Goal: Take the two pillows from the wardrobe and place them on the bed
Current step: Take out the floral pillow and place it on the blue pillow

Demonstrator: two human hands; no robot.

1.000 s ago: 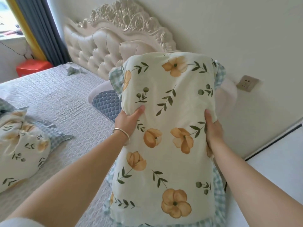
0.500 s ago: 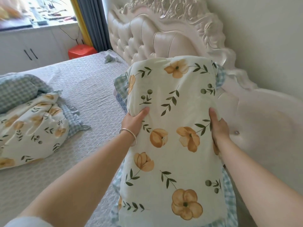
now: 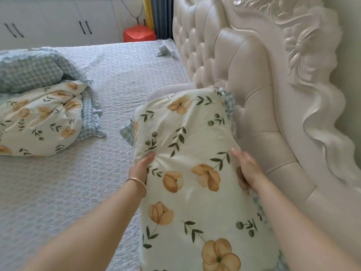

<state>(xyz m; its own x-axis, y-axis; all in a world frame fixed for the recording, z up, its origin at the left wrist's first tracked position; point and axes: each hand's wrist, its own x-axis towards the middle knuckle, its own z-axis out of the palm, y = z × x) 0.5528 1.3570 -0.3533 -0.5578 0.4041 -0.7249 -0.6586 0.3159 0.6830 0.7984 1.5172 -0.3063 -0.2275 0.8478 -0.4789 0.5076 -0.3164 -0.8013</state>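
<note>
I hold a cream pillow with orange flowers and green leaves (image 3: 187, 153) lengthwise in front of me, low over the bed (image 3: 68, 192) beside the headboard. My left hand (image 3: 140, 167), with a thin bangle on the wrist, grips its left edge. My right hand (image 3: 247, 169) grips its right edge. The pillow's far end lies near a grey cushion at the headboard; its underside is hidden. A second pillow in the same floral print with a blue checked frill (image 3: 43, 118) lies on the bed at the left.
A tufted cream headboard with carved trim (image 3: 244, 75) runs along the right. A blue checked bundle (image 3: 33, 69) lies behind the second pillow. A small crumpled cloth (image 3: 166, 49) sits at the far bed corner. A red stool (image 3: 139, 34) and white cabinets (image 3: 58, 20) stand beyond the bed.
The pillow has come down from upright toward the bed beside the headboard, both hands still on its sides. My view has swung left and downward.
</note>
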